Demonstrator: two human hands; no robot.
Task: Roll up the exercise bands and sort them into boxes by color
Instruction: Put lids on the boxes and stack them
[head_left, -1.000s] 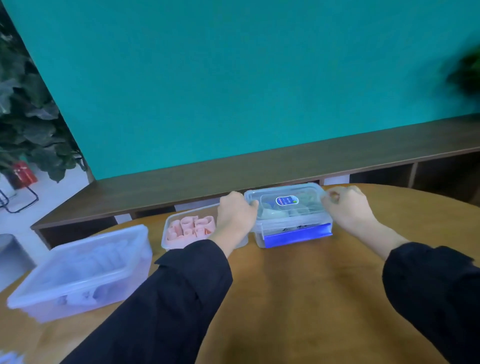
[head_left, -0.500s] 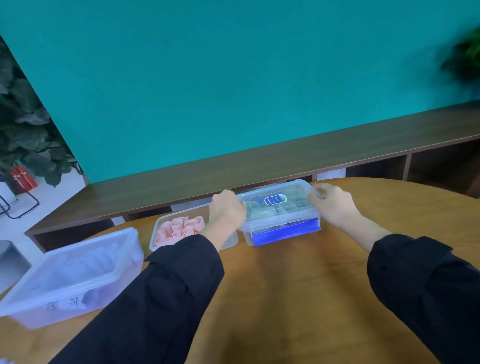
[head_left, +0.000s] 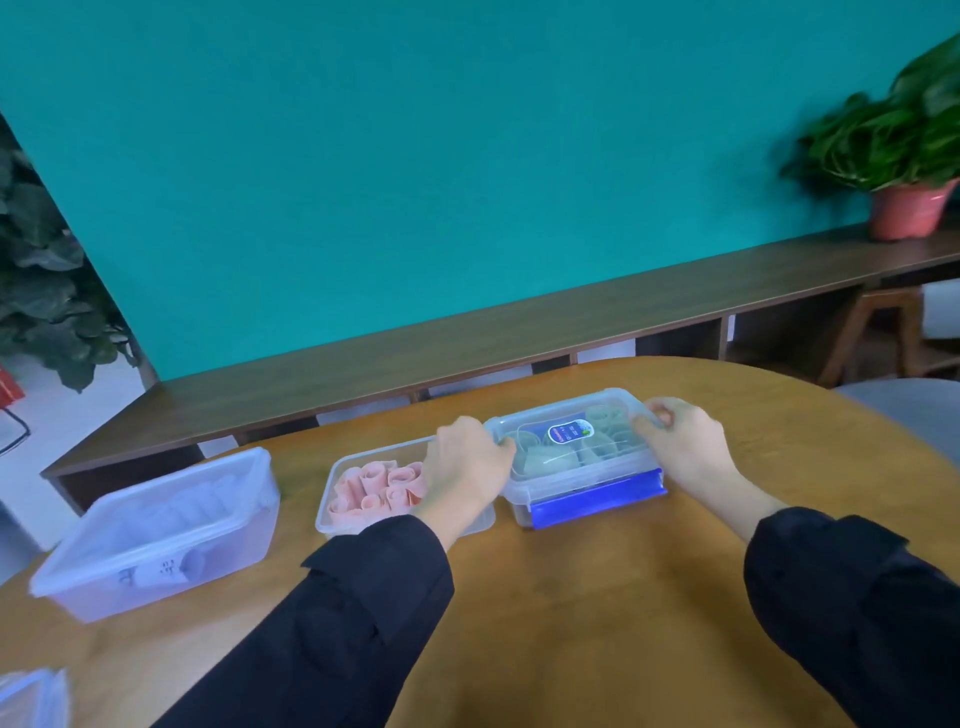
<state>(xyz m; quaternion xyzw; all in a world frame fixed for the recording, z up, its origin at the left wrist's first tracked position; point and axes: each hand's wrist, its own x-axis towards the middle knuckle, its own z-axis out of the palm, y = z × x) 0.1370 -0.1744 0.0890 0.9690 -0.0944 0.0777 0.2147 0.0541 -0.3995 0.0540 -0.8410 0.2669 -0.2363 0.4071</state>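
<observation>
A clear box with a blue front clasp (head_left: 597, 506) and a labelled lid (head_left: 569, 432) stands on the wooden table; pale green rolled bands (head_left: 597, 452) show through the lid. My left hand (head_left: 465, 465) grips the lid's left end, fingers curled over its edge. My right hand (head_left: 680, 447) grips the lid's right end the same way. Just left of it stands an open clear box (head_left: 332, 512) with several pink rolled bands (head_left: 374, 486); my left wrist covers its right part. Further left is a lidded box (head_left: 156, 540) holding pale lilac bands.
Part of another clear lid (head_left: 31, 699) shows at the bottom left corner. Behind the round table (head_left: 597, 623) runs a long dark wooden shelf (head_left: 467, 338) against a teal wall, with a potted plant (head_left: 909, 171) at its right end.
The view has drifted to the right, bringing the potted plant into sight. Both hands stay on the ends of the green bands' box lid, and the boxes have not visibly moved.
</observation>
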